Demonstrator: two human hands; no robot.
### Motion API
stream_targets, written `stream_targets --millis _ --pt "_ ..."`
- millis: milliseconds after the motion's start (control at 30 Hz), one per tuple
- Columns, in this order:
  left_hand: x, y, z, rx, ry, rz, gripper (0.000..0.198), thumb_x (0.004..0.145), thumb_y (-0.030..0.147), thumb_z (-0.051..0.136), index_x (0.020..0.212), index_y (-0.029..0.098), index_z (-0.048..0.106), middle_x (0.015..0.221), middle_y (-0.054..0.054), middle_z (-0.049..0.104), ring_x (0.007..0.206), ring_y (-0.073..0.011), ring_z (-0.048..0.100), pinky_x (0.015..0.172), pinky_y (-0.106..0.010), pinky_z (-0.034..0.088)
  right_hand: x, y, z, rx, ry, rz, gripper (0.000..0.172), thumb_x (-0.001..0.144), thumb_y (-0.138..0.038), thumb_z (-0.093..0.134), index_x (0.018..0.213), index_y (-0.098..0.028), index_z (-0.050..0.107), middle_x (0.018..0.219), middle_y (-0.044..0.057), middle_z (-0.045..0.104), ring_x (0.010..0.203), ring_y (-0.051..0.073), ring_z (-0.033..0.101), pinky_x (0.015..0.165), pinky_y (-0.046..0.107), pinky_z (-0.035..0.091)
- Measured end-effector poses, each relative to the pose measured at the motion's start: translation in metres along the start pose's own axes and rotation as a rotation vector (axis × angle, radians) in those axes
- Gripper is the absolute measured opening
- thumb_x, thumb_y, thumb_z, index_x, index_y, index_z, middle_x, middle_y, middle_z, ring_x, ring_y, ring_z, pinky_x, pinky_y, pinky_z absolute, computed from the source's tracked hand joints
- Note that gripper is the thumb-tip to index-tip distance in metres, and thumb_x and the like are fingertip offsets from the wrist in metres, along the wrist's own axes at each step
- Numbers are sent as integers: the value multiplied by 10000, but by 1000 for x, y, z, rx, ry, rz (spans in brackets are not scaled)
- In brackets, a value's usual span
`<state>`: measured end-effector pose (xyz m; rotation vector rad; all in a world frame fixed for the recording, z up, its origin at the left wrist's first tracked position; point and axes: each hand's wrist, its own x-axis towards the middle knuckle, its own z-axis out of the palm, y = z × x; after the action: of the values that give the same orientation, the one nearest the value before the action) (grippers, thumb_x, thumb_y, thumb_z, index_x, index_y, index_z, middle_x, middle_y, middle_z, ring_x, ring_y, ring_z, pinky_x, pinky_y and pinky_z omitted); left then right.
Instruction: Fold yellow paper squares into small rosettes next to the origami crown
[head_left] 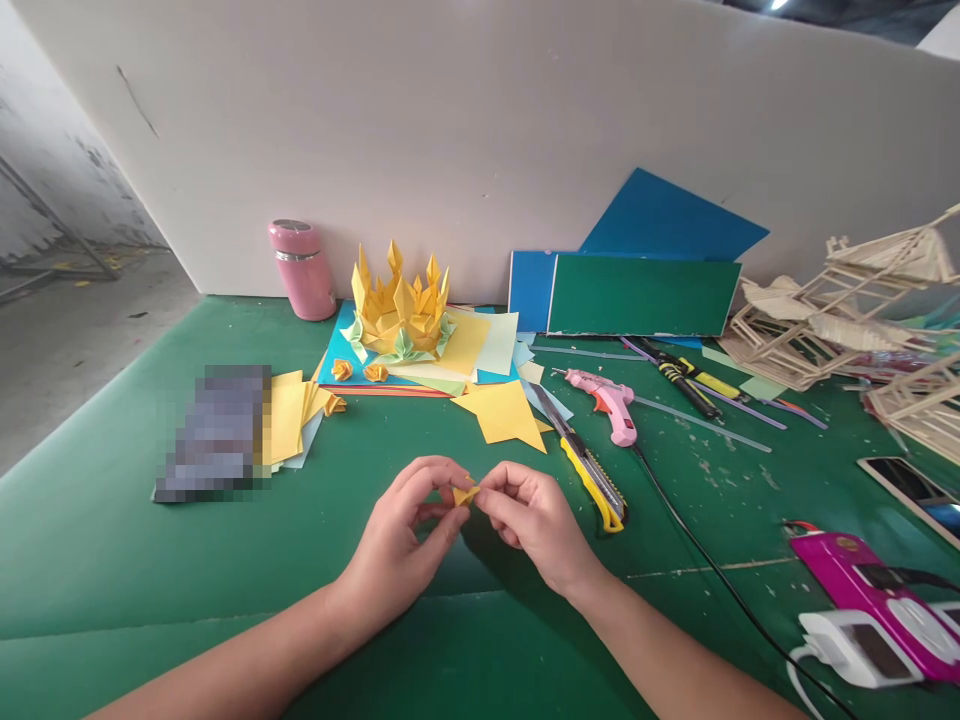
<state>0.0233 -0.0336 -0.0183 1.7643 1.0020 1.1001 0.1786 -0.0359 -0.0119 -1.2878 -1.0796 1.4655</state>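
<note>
Between my two hands, over the green table, is a small folded yellow paper piece (465, 495). My left hand (409, 530) pinches it from the left, thumb below and fingers above. My right hand (536, 520) has thumb and fingertip closed on its right tip. Beyond them lies a flat yellow paper star (504, 412). A yellow folded-paper crown shape (401, 310) with pale green leaves stands farther back. Small yellow folded roses (342, 370) sit at its front left, and another (334, 404) rests by a stack of yellow paper (286, 420).
A yellow utility knife (592, 480) and a pink glue gun (611, 400) with a black cord lie right of my hands. A pink bottle (304, 270) stands at the back left. Farther right are wooden stick models (847, 310), a phone (919, 495) and a magenta power strip (870, 590).
</note>
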Motion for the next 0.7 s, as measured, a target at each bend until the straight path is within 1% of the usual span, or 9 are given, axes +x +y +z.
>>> stream_targets --millis 133,267,333,400,467,533,600,633,700 --pt "-1 -2 -1 15 -45 69 229 809 88 538 961 240 619 990 -49 611 765 -134 611 660 -247 578 2 -5 -3 172 -74 193 151 584 -260 595 543 -173 479 370 -104 414 322 5 239 335 151 120" --pt "0 -1 -3 32 -19 127 230 790 83 583 933 243 666 967 -39 656 806 -143 643 712 -250 579 4 -9 -7 293 -182 286 201 571 -236 608 503 -179 428 348 -108 407 292 -10 210 325 155 92" --pt "2 0 -3 4 -1 98 200 768 115 624 905 244 692 945 -39 679 822 -157 654 706 -250 584 4 -10 -8 313 -227 307 236 582 -244 632 507 -181 418 359 -105 414 296 -10 214 324 153 100" --pt "4 0 -3 -43 38 9 155 744 171 660 873 239 712 924 -42 696 802 -168 663 685 -258 591 3 -8 -7 270 -213 286 255 603 -282 660 537 -180 436 371 -104 418 305 -6 214 327 152 111" --pt "6 1 -4 -116 78 -138 147 716 252 691 858 226 722 887 -46 715 762 -177 671 671 -278 595 1 -6 -5 143 -162 192 261 656 -360 660 596 -177 484 395 -97 427 322 12 250 333 154 152" --pt "9 2 -6 -224 95 -310 224 683 337 719 868 211 726 848 -46 735 738 -183 677 686 -301 594 -2 -2 -3 -54 -100 -14 260 719 -390 630 631 -170 523 447 -76 451 368 37 336 358 162 247" --pt "12 4 -8 -329 95 -453 314 652 400 742 893 198 729 814 -43 749 713 -177 678 718 -319 584 -3 2 -2 -217 -51 -226 229 775 -365 591 660 -169 556 498 -53 480 424 65 410 401 182 329" --pt "13 4 -10 -363 95 -499 349 639 422 752 902 193 731 801 -43 753 697 -173 675 728 -324 578 -3 4 -2 -285 -13 -323 208 797 -340 574 674 -173 564 518 -43 500 446 78 441 420 191 360" --pt "15 5 -12 -405 97 -536 403 617 459 764 912 186 738 784 -48 754 667 -165 665 725 -327 568 -3 6 -5 -409 83 -512 153 828 -278 548 716 -181 584 564 -23 559 477 98 490 452 208 408"
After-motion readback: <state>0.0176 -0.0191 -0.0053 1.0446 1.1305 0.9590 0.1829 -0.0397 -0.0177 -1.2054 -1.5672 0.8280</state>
